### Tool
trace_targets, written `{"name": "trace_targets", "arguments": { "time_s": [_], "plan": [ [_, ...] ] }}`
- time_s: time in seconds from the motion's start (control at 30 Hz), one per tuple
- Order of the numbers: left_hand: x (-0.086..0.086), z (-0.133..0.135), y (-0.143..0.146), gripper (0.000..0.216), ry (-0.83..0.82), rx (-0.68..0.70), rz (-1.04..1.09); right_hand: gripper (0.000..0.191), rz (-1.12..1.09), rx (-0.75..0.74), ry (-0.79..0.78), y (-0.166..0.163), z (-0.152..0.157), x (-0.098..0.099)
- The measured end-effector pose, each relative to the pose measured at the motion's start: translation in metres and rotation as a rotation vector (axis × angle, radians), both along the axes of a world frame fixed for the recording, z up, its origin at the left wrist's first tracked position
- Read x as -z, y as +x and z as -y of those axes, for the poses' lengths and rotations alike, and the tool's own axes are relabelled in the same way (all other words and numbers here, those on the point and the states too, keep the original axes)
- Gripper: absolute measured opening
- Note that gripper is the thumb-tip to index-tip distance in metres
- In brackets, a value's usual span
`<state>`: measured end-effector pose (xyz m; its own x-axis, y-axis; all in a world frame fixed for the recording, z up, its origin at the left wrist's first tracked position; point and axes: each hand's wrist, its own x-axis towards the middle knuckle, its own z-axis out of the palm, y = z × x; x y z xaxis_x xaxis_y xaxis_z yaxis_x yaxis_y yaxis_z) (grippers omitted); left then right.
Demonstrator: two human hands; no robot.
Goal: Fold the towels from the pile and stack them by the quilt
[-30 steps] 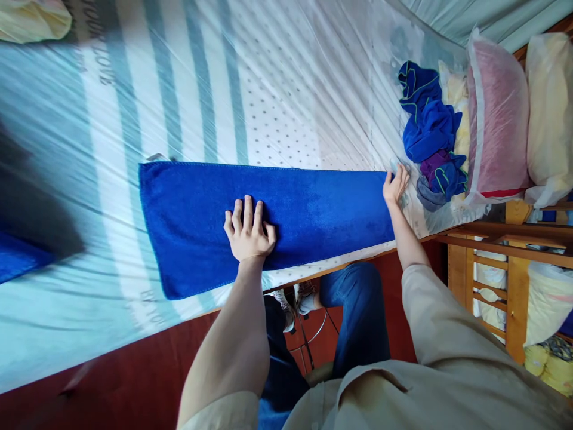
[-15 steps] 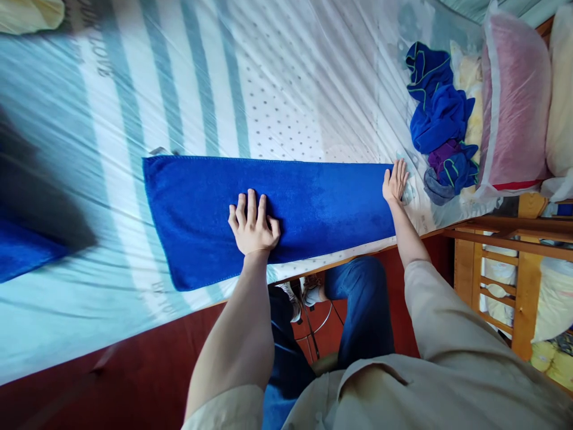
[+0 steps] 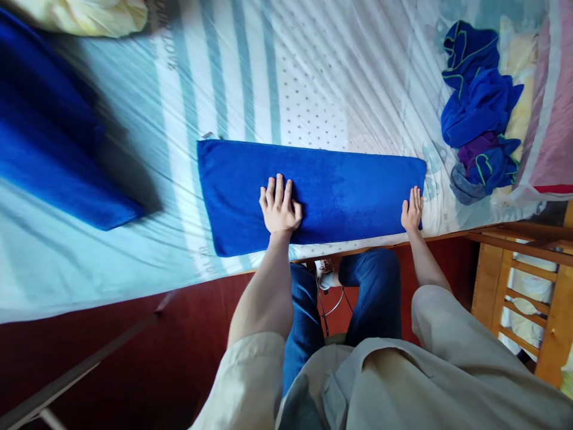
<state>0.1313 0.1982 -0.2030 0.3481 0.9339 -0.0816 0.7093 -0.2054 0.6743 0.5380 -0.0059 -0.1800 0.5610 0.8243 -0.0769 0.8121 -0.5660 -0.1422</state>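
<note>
A blue towel (image 3: 353, 191) lies spread out as a long strip along the near edge of the bed. My left hand (image 3: 280, 206) rests flat on it, left of the middle, fingers spread and palm down. At the towel's right end my right hand (image 3: 412, 209) lies flat with its fingers stretched out, close to the short edge. Neither hand grips the cloth. The towel's surface is mostly smooth, with faint creases near its left end.
A crumpled heap of blue and purple cloths (image 3: 477, 107) lies at the right, beside a pink pillow in clear plastic (image 3: 553, 113). More folded blue cloth (image 3: 54, 137) is at the left. Striped sheeting (image 3: 179, 119) covers the bed; a wooden slatted frame (image 3: 528, 292) stands lower right.
My right hand has moved nearer me along the towel's right end, baring its far corner. My left hand stays flat on the towel. The view has shifted left, showing more blue cloth there.
</note>
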Motion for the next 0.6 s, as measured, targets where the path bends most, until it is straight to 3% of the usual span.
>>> {"name": "trace_targets", "arguments": {
  "time_s": [0.3,0.43,0.6],
  "plan": [
    [-0.006,-0.002,-0.005,0.064,0.028,0.074,-0.079,0.067,0.026,-0.020,0.128,-0.002,-0.002,0.012],
    [-0.015,-0.001,-0.052,0.062,0.016,0.144,-0.180,0.066,0.017,-0.039,0.136,0.001,0.002,0.017],
    [-0.022,-0.009,-0.124,0.065,0.018,0.041,-0.291,0.066,0.010,-0.029,0.122,0.000,0.002,0.017]
  ]
}}
